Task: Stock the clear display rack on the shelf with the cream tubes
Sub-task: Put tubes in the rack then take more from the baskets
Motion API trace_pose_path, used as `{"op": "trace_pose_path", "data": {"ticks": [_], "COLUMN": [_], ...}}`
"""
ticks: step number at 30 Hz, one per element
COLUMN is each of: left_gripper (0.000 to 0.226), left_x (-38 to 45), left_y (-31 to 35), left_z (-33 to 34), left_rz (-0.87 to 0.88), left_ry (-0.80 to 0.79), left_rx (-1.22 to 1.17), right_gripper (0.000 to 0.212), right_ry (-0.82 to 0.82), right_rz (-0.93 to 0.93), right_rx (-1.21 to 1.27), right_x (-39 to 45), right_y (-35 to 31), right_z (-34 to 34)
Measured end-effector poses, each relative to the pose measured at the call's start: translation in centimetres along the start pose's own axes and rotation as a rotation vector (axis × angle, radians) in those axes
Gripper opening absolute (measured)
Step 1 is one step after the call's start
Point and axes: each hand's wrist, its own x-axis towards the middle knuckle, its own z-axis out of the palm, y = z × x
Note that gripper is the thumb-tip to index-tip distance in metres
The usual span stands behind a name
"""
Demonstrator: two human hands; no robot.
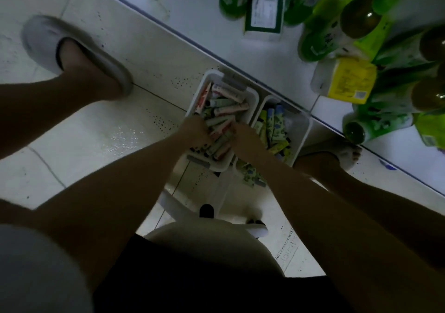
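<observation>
Cream tubes [222, 120] in white bin [252, 96] | L grip [196, 129] & R grip [243, 136] both clutching tubes

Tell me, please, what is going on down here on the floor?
A person is bent over two white bins on the tiled floor beside a low shelf. Both the left hand and the right hand are down in the nearer bin, gathering cream tubes from the pile. The second bin holds more tubes. The clear display rack is not in view.

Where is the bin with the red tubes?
The bin sits on the floor at the shelf's foot, left of a second bin; both hands are in it.
</observation>
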Motion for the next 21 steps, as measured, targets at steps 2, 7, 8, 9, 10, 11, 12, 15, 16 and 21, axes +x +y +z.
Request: {"op": "trace_pose_path", "data": {"ticks": [2,7,8,9,10,11,12,15,16,21], "left_gripper": [0.049,0.023,0.024,0.027,0.032,0.036,0.038,0.047,0.050,0.038], "left_x": [-1.0,-2.6,-2.7,-2.8,-2.8,-2.9,-3.0,-3.2,-3.2,-4.0], "left_y": [-1.9,-5.2,-5.5,-5.7,-6.1,-6.4,-6.6,-6.8,-6.8,-4.6], "left_z": [-2.3,-4.7,-4.6,-4.4,-4.1,-3.8,-3.6,-3.5,-3.6,-5.1], "left_rz": [-0.098,-0.121,-0.123,-0.121,-0.110,-0.093,-0.087,-0.061,-0.049,0.067], "left_ry": [-0.105,-0.279,-0.300,-0.331,-0.372,-0.402,-0.428,-0.464,-0.474,-0.443], "left_rx": [-0.179,-0.657,-0.734,-0.799,-0.835,-0.840,-0.846,-0.809,-0.786,-0.698], "right_gripper": [0.025,0.020,0.019,0.017,0.019,0.022,0.024,0.025,0.025,0.011], "right_ry": [-0.113,-0.095,-0.085,-0.072,-0.040,0.001,0.027,0.085,0.099,0.306], "right_rz": [0.012,0.125,0.122,0.114,0.104,0.087,0.090,0.084,0.075,0.026], "right_rx": [-0.257,-0.681,-0.704,-0.701,-0.660,-0.591,-0.476,-0.074,0.036,0.432], "right_x": [1.2,1.0,0.3,0.0,-0.4,-0.7,-1.1,-2.1,-2.6,-5.6], "right_y": [-0.2,-0.7,-0.8,-0.6,-0.2,0.4,0.6,1.5,1.6,0.8], "right_z": [1.0,3.4,4.0,4.7,5.4,6.0,6.0,5.3,4.6,-0.7]}}
